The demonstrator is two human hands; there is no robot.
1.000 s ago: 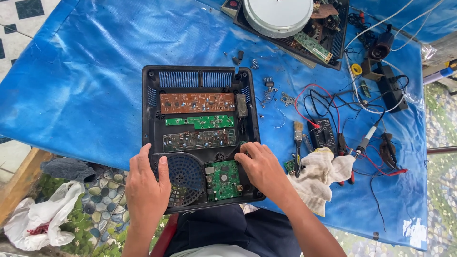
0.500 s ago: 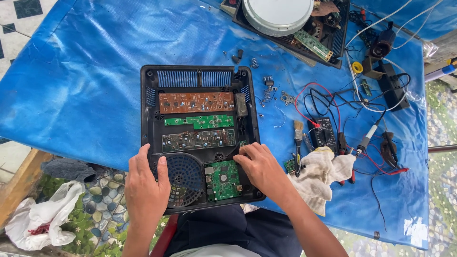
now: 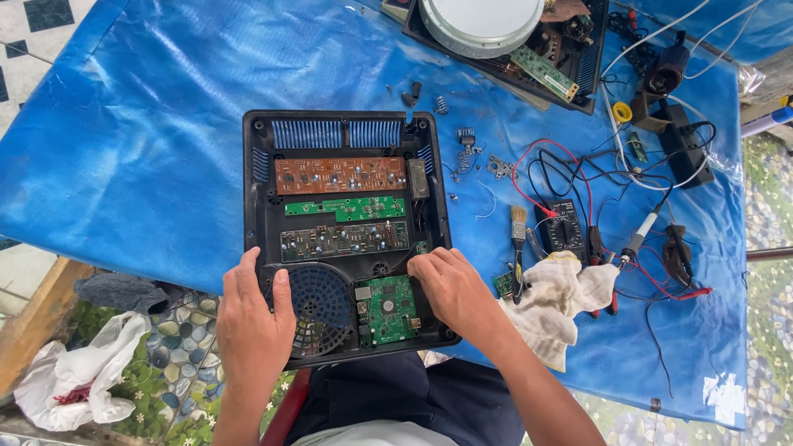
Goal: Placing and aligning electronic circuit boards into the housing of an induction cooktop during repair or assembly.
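A: What does the work sit on?

B: A table (image 3: 149, 124) draped in blue plastic sheeting, with patterned tiles and pebbled ground at its edges. The open black casing (image 3: 347, 239) lies near the table's front edge, three circuit boards across its middle.

A: And the hands?

B: Both forearms reach up from below. The left hand (image 3: 252, 318) lies flat, fingers loosely spread, over the casing's front left corner beside the round fan grille (image 3: 318, 306). The right hand (image 3: 450, 289) rests palm down on the casing's right front rim, fingers slightly curled, next to the small green board (image 3: 388, 310). Neither grips anything.

A: Right of the casing?

B: A white rag (image 3: 562, 301), brush (image 3: 518, 248) and multimeter (image 3: 562, 231).
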